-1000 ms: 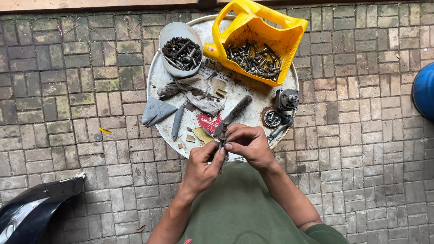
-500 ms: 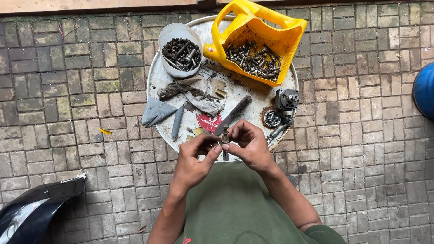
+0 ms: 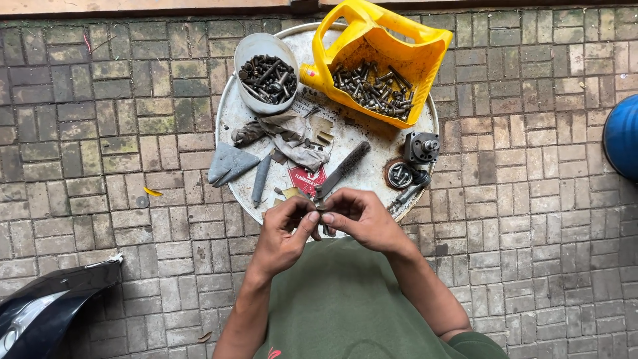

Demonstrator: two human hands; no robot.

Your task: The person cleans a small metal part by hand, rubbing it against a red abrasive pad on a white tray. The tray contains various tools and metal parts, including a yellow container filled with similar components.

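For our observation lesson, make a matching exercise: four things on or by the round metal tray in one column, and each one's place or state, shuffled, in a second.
Things:
1. White bowl
2. Yellow cut-open jug
3. Grey rag
4. Small dark part

Places or states:
A. Pinched between both hands at the near rim
B. Crumpled mid-tray
C. Full of bolts, tray's far left
D. Holding bolts, tray's far right

Pairs: 1-C, 2-D, 3-B, 4-A

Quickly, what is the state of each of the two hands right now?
Left hand: closed, pinching a small dark metal part.
Right hand: closed on the same part.
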